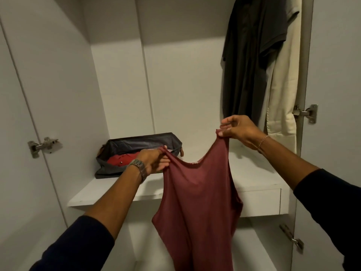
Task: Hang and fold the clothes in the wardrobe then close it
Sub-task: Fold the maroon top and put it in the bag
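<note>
The open white laminate wardrobe (121, 79) fills the view, its doors swung out at 9 and 3 o'clock on metal hinges. At 1 o'clock a dark grey short-sleeved shirt (252, 61) hangs beside a cream-coloured garment (283, 90); their hangers lie above the frame edge.

The white wardrobe shelf (252, 173) crosses the middle. On it, at 9 o'clock from centre, sits a dark grey soft fabric bag (140, 142) with a folded red garment (119, 159) inside.

In front of the shelf, from centre down to 6 o'clock, hangs the maroon sleeveless knit top (197, 208), clear of the shelf and held up by its two shoulder straps. It drapes limp and creases freely, so it looks light, soft and a little stretchy, with no stiffness to keep a fold unaided. The straps are probably the best hold for hanging; for folding, the side seams or hem would likely control it better, on a flat surface.

The left hand (154, 160), with a metal watch at the wrist, grips one strap with curled fingers. The right hand (240, 131), with a thin bracelet, pinches the other strap between thumb and fingertips, held higher, so the neckline slants.
</note>
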